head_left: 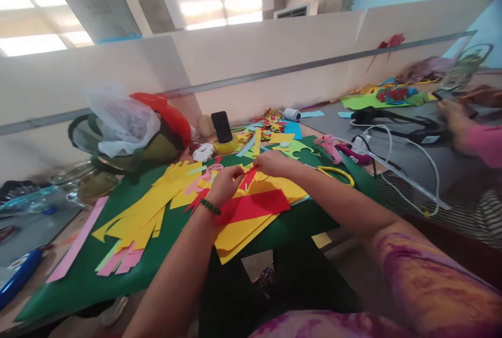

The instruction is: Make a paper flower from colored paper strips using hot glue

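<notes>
Over the middle of the green-covered table, my left hand (225, 186), with a dark beaded bracelet at its wrist, pinches a red paper strip (248, 178). My right hand (270, 164) pinches the upper end of the same strip, its fingertips close together. Below both hands lies a wide red paper piece (254, 206) on top of yellow paper sheets (235, 241). Red, pink and yellow scraps sit beside my left hand. A yellow-handled tool, probably scissors (339, 173), rests to the right under my forearm.
Cut yellow strips (157, 196) cover the left of the green cover (176, 257). Behind stand a bag (157, 142) and a phone (221, 126). A pink glue gun (331, 148) and a white cable (415, 144) lie right. Another person's hand (455, 118) is at far right.
</notes>
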Demonstrator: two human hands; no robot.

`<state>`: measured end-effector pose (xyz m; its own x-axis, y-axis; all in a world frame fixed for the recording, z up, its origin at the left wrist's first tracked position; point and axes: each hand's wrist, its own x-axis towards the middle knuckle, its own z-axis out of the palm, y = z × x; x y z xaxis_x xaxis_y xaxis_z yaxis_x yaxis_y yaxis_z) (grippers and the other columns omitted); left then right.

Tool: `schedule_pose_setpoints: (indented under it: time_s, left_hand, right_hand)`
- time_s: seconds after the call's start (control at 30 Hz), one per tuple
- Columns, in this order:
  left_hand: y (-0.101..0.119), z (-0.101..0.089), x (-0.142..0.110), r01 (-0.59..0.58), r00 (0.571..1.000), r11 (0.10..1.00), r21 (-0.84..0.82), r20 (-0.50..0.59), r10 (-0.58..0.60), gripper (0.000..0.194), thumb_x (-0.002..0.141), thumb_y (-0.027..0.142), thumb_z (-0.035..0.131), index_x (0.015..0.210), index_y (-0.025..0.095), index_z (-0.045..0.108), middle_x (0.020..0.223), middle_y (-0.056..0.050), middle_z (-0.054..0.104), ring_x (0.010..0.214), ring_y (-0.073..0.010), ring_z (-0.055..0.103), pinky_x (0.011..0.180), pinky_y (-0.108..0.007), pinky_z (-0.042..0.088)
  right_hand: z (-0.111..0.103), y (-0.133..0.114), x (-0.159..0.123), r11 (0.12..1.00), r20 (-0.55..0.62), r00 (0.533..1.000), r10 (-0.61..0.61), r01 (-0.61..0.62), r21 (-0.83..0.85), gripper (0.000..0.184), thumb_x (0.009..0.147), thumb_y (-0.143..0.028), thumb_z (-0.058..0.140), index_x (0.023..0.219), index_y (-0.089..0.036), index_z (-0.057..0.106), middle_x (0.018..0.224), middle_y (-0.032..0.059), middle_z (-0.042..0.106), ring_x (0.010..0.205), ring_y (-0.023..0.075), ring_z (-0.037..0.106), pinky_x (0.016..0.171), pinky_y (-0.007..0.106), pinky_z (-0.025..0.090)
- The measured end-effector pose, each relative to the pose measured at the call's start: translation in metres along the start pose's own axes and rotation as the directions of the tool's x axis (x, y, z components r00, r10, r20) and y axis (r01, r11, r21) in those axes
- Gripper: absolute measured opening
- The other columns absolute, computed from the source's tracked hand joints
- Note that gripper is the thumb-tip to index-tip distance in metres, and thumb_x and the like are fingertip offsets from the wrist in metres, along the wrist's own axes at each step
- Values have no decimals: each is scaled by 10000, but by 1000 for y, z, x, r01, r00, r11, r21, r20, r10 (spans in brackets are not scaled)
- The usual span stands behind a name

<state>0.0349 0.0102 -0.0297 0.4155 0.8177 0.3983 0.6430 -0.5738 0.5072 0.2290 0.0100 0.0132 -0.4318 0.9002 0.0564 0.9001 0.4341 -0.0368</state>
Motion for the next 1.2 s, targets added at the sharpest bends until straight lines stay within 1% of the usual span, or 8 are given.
schedule_pose_setpoints:
  time_s: [0.17, 0.33, 0.4, 0.53, 0.67, 0.8, 1.03, 1.2]
  left_hand:
    - [-13, -20, 6, 105, 872, 885, -454, -386, -301, 219, 743, 379, 687, 840, 193, 624, 678, 4, 628, 593, -137, 570, 583, -253, 449]
    - [-2, -20, -1, 432, 881, 566, -702, 196, -430, 567, 741, 700, 623, 734, 135, 669, 649, -63, 664, 484, -106, 533, 471, -229, 366]
    - [3, -17, 0, 453, 873, 473, -756, 270, -405, 571, 728, 701, 651, 775, 134, 695, 768, -98, 722, 559, -120, 595, 507, -224, 405]
    - [1, -16, 6, 277, 848, 313, -909, 77, -525, 420, 721, 555, 753, 815, 149, 701, 726, -42, 704, 604, -105, 614, 529, -191, 409]
    - [-4, -19, 9, 203, 814, 317, -927, -20, -580, 282, 729, 413, 762, 812, 151, 699, 671, -13, 669, 555, -87, 563, 508, -186, 389]
    - [-5, -17, 7, 216, 853, 377, -901, -14, -522, 225, 701, 373, 742, 748, 160, 689, 594, 15, 607, 521, -79, 502, 481, -183, 340]
    - [-7, -14, 8, 256, 869, 256, -932, 105, -484, 301, 626, 313, 732, 866, 132, 758, 575, 19, 582, 520, -72, 472, 535, -201, 356]
    - [-6, -12, 7, 217, 904, 349, -912, 52, -424, 380, 638, 431, 788, 864, 126, 766, 581, 14, 566, 537, -78, 466, 517, -211, 316]
  right_hand:
    - [-21, 11, 37, 877, -279, 956, -95, 213, 431, 138, 810, -250, 650, 764, -149, 733, 679, 40, 700, 698, 173, 649, 602, 241, 415]
    - [0, 2, 50, 180, -368, 929, 27, 358, 916, 459, 746, -615, 689, 784, -157, 693, 733, 33, 704, 634, 122, 638, 627, 242, 510]
    - [11, -4, 49, 47, -285, 957, -61, 288, 956, 544, 665, -685, 728, 793, -157, 699, 736, 34, 707, 628, 112, 635, 634, 243, 523]
    - [22, -9, 45, 96, -141, 967, -213, 165, 982, 565, 641, -686, 751, 770, -137, 718, 689, 30, 688, 591, 100, 614, 583, 227, 489]
    - [28, -11, 47, 193, -65, 956, -285, 124, 973, 565, 657, -671, 746, 772, -118, 738, 558, -7, 603, 506, 73, 513, 503, 209, 378]
    - [34, -13, 50, 190, -86, 943, -321, 153, 970, 572, 670, -671, 728, 790, -112, 739, 490, -49, 506, 471, 59, 401, 476, 219, 286]
    - [41, -20, 54, 235, -74, 963, -259, 137, 962, 557, 668, -657, 716, 753, -107, 703, 430, -89, 363, 434, 52, 269, 454, 246, 149]
    - [41, -25, 54, 230, -62, 980, -186, 105, 968, 558, 634, -677, 707, 686, -123, 666, 427, -84, 352, 427, 57, 270, 448, 258, 131]
